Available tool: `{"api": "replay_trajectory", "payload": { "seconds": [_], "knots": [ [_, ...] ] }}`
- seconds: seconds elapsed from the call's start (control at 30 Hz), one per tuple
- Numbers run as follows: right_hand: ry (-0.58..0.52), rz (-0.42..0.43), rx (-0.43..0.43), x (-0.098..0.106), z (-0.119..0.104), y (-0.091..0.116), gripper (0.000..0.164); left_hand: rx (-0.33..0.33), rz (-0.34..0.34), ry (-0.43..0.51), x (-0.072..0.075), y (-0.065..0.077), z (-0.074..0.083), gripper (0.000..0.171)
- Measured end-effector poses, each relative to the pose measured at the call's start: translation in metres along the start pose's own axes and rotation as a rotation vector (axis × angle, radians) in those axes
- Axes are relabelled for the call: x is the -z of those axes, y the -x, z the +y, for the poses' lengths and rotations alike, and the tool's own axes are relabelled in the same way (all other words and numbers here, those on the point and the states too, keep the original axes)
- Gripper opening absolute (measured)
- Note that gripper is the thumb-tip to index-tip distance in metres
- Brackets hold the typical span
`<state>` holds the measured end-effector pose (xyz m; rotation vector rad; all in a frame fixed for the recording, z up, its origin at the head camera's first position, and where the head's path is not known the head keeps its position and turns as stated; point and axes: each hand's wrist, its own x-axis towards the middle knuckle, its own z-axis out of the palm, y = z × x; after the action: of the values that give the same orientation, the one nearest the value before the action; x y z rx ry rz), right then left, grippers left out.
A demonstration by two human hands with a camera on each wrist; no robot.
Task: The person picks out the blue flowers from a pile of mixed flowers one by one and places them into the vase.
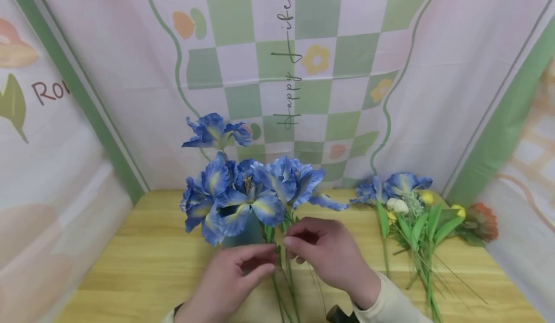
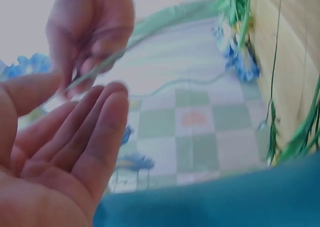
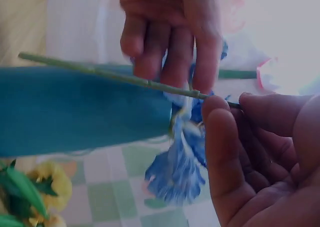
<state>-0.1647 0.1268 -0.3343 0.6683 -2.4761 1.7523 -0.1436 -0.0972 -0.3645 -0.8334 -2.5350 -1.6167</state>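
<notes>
Several blue irises (image 1: 251,202) with yellow-streaked petals crowd around the top of a teal vase (image 3: 75,109), which they partly cover in the head view. My right hand (image 1: 327,250) pinches a slender green flower stem (image 3: 120,77) between thumb and index finger, close to the stem's dark thin end. Across from it, my left hand (image 1: 234,277) has its fingers extended and the thumb apart. In the right wrist view the left fingertips (image 3: 172,79) lie right behind the stem. More thin stems hang below both hands.
Over on the right of the wooden table (image 1: 173,279) lie loose blue irises (image 1: 403,183), green leaves (image 1: 420,229) with small yellow and white blooms, and a red flower (image 1: 483,222). A dark object (image 1: 340,315) shows at the bottom edge. Printed cloth (image 1: 243,62) encloses the back and sides.
</notes>
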Motion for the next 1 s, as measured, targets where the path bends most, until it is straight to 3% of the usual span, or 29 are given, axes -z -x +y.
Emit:
{"api": "replay_trajectory", "payload": {
  "seconds": [0.1,0.17,0.3,0.4,0.5,0.57,0.63,0.7,0.8,1.0],
  "knots": [
    [-0.036,-0.028,0.003,-0.010,-0.003,0.000,0.017,-0.006,0.061,0.058,-0.007,-0.001,-0.001,0.023],
    [0.006,-0.034,0.019,-0.015,-0.003,-0.001,0.015,0.014,0.090,0.096,-0.010,-0.001,-0.002,0.016],
    [0.124,-0.027,0.107,-0.022,0.002,-0.003,0.008,0.061,0.125,0.163,-0.012,0.000,-0.006,0.009],
    [0.176,-0.003,0.209,-0.023,0.013,-0.008,0.013,0.054,0.185,0.137,-0.010,0.001,-0.010,0.008],
    [0.240,-0.002,0.229,-0.026,0.027,-0.015,0.011,-0.029,0.341,0.010,-0.006,0.000,-0.016,0.004],
    [0.278,-0.030,0.190,-0.030,0.036,-0.022,0.009,-0.084,0.456,-0.106,0.000,0.000,-0.019,0.013],
    [0.300,-0.079,0.140,-0.034,0.042,-0.027,0.018,-0.097,0.568,-0.196,0.008,0.000,-0.020,0.027],
    [0.313,-0.113,0.104,-0.039,0.048,-0.032,0.026,-0.091,0.648,-0.261,0.017,0.000,-0.019,0.025],
    [0.318,-0.124,0.092,-0.045,0.055,-0.036,0.026,-0.134,0.731,-0.298,0.032,-0.003,-0.014,0.020],
    [0.301,-0.137,0.090,-0.053,0.067,-0.038,0.021,-0.365,0.808,-0.248,0.052,-0.014,-0.006,0.011]
  ]
}}
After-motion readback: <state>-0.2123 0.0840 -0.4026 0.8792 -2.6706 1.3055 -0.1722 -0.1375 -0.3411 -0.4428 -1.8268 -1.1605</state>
